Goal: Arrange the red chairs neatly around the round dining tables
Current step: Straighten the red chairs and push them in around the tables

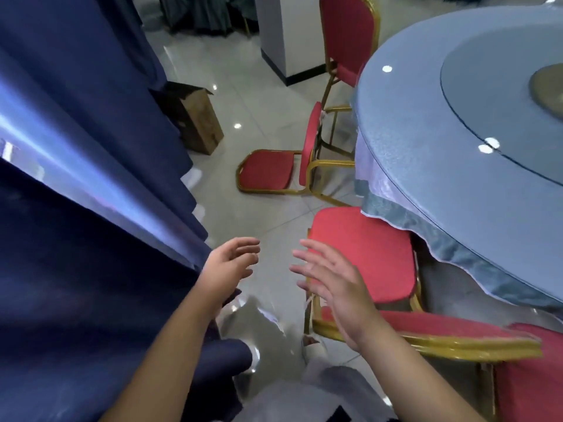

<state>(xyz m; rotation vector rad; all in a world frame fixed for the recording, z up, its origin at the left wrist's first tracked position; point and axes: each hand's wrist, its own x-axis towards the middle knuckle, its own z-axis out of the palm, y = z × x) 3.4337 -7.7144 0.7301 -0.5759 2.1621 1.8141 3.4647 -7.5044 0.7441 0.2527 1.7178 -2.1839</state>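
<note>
Glossy pale grey floor tiles (268, 95) carry small bright spots (237, 126) of reflected light. Dark blue draped cloth (91, 239) fills the left. A white pillar (289, 35) with a black base stands at the back, and a cardboard box (198, 120) stands beside the cloth.

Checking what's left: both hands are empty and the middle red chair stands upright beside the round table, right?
No: the head view shows the middle red chair tipped over beside the round table. Left hand and right hand are empty.

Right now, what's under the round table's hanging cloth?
The seat of the nearest red chair sits partly under the tablecloth hem; the tipped-over chair points its legs at it. The cloth hides everything further in.
</note>
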